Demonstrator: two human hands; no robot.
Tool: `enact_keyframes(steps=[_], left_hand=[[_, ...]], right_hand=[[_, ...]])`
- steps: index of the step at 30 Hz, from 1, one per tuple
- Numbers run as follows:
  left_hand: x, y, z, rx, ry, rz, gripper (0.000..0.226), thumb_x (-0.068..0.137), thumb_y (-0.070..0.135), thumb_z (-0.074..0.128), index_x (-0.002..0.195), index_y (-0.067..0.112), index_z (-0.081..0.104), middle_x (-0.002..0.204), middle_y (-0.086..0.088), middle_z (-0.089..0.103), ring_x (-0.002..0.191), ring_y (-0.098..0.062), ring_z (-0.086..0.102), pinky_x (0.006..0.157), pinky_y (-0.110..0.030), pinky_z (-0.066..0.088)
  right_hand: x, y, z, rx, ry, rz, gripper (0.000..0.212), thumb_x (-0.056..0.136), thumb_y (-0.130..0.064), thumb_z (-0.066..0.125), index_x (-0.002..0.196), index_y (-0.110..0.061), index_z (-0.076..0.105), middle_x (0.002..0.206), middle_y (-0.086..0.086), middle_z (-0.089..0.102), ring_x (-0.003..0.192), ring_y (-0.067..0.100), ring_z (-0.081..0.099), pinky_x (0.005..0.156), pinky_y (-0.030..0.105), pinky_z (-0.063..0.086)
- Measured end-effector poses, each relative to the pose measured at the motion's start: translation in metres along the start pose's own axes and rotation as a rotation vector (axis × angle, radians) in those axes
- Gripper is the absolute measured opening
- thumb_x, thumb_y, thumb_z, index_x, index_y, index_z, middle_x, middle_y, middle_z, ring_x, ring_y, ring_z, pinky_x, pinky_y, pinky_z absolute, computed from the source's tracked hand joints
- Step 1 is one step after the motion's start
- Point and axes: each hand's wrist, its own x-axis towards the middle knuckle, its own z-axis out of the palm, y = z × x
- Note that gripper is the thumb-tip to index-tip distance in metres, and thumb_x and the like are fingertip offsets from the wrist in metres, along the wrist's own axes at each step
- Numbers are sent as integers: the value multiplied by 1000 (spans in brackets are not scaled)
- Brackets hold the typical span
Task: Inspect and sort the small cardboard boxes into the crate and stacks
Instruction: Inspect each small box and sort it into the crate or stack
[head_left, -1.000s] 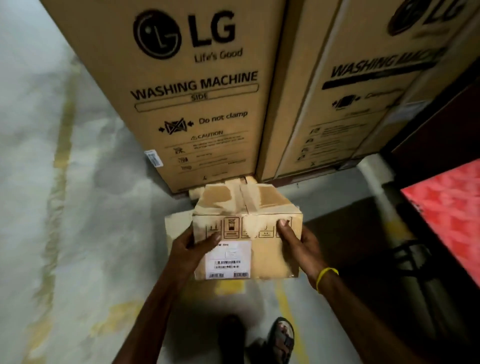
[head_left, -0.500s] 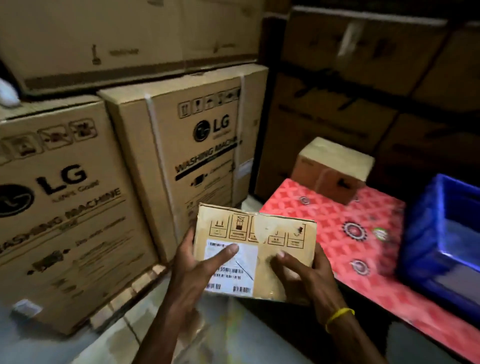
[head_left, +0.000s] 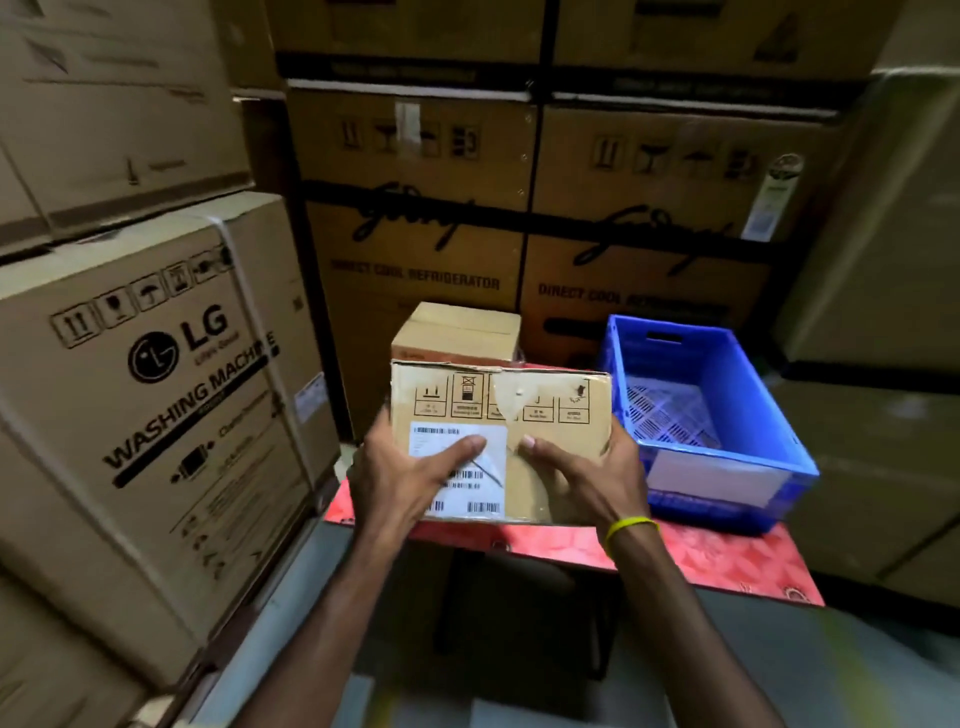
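Observation:
I hold a small cardboard box (head_left: 550, 415) in front of me with both hands, its labelled side facing me: a white barcode label and a row of handling symbols. My left hand (head_left: 405, 478) grips its left side, thumb across the label. My right hand (head_left: 582, 478) grips the right side, a yellow band on the wrist. The box hangs over the front edge of a table with a red patterned cloth (head_left: 727, 556). Behind it on the table stands another small cardboard box (head_left: 457, 332). A blue plastic crate (head_left: 727, 457) sits on the table to the right; nothing shows inside it.
Large LG washing machine cartons (head_left: 156, 405) are stacked close on the left. Refrigerator cartons (head_left: 519, 218) form a wall behind the table. More big cartons (head_left: 883, 260) stand at the right. Grey floor (head_left: 467, 675) shows below the table.
My view has swung from the floor and the washing machine cartons to the table. The box stays held in both hands and now sits in front of the crate and the other small box.

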Motion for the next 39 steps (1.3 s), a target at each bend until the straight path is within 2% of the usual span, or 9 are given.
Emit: enact_keyframes(steps=[9,13,17,20,24,26,29,33,39], left_hand=[[32,5,45,41,-84,23,86,36,82,90,108,52,54,101,12,77,88,-19,78,78,-50,65],[50,15,36,-131,-255,-102,124,31,58,104,134,32,41,116,2,74,90,-23,80,77,-49,66],[73,17,24,-144,-385,-41,131,21,64,102,135,32,47,125,-2,72,116,-22,71,93,-48,61],[90,12,14,-183,-503,22,119,37,42,108,141,43,49,136,-2,69,131,-24,63,103,-52,56],[112,10,8,-146,-558,198,136,43,10,103,158,35,35,144,5,65,136,-14,60,105,-46,56],[129,9,6,-177,-501,215,140,40,15,105,160,22,35,143,-3,66,136,-22,60,106,-51,55],[144,15,3,-251,-354,176,133,29,47,107,144,12,51,126,-5,73,115,-15,71,90,-37,62],[148,33,3,-327,-165,68,81,40,58,96,108,27,65,106,3,77,94,-15,78,77,-38,65],[156,30,3,-327,-432,-36,97,40,52,103,125,20,69,114,-7,80,107,-31,76,90,-46,61]], right_hand=[[40,4,-28,-40,11,23,90,40,-74,92,116,-36,61,106,-12,78,101,18,73,96,50,60],[55,-3,-31,318,-97,138,99,50,-36,102,127,-21,42,121,6,72,115,23,70,104,49,58],[66,-15,-33,523,-161,185,66,80,-11,89,127,-18,44,128,8,69,116,24,70,75,34,66],[73,-16,-36,481,-207,79,70,81,-18,84,141,-17,48,132,5,70,110,22,74,71,27,63],[89,-12,-33,297,-323,-116,80,75,-29,83,149,-28,51,137,2,71,122,24,71,89,33,58],[94,-11,-27,254,-337,-132,104,62,-29,92,153,-31,43,142,4,68,126,23,68,97,39,58],[97,-16,-17,185,-283,-174,122,44,-34,103,149,-28,41,142,6,65,122,19,69,101,47,60],[103,-30,-5,110,-274,-284,115,61,-31,99,158,-35,38,154,-3,55,140,19,57,110,49,53],[105,-36,7,214,-252,-190,119,50,-44,89,157,-34,38,135,-1,65,122,21,65,82,32,61]])
